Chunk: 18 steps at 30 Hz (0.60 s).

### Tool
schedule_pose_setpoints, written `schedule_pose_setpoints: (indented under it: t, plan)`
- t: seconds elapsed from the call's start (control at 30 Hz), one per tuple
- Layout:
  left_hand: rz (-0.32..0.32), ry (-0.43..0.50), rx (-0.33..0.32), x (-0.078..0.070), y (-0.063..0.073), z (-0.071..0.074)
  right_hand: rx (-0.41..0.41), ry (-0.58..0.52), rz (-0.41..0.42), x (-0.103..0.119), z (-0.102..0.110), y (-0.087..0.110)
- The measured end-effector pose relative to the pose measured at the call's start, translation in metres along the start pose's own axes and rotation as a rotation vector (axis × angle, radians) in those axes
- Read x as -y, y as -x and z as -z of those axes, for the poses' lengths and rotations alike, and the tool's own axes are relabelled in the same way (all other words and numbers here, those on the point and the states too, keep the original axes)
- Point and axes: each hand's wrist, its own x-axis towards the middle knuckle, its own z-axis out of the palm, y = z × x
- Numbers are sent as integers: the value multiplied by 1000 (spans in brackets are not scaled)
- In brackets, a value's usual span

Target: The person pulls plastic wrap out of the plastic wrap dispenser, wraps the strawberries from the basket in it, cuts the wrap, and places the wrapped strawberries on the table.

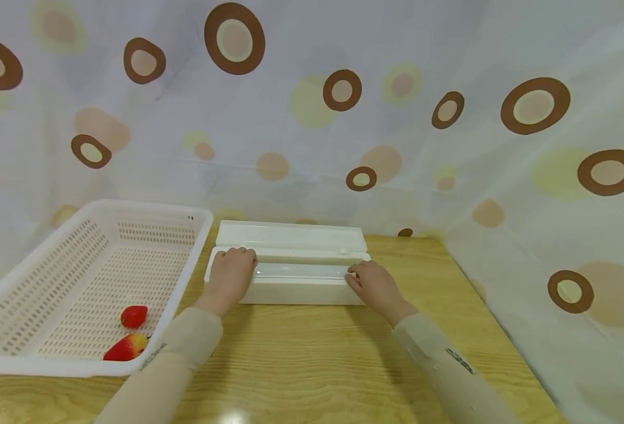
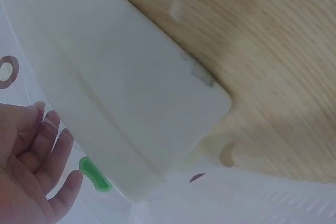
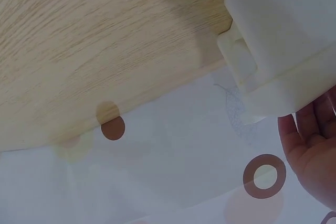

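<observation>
A white cling film dispenser lies lengthwise across the table with its long lid tipped back. Clear, shiny cling film shows in its opening between the two hands. My left hand is over the left end, thumb and forefinger pinching the film's edge; the left wrist view shows this hand beside the box wall, near a green slider. At the right end my right hand pinches the film with bent fingers. In the right wrist view this hand is at the box's edge, fingertips partly hidden.
A white slotted plastic basket stands at the left, close to the left forearm. Inside lie a red fruit and a red-yellow fruit. A patterned curtain borders the wooden table behind and at the right.
</observation>
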Motion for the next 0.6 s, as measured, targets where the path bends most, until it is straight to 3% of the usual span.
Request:
schedule_pose_setpoints:
  t: [0.17,0.27,0.43,0.6]
  plan:
    - [25,9,40,-1,-7,5,6,48,23,-2,-3,-7]
    - [22,3,33,-1,-10,7,17,64,21,-1,-4,-12]
    - [25,-9,21,2,-16,8,39,63,35,14,-3,-25]
    - [25,-1,55,4,-20,8,45,127,59,28,-3,-39]
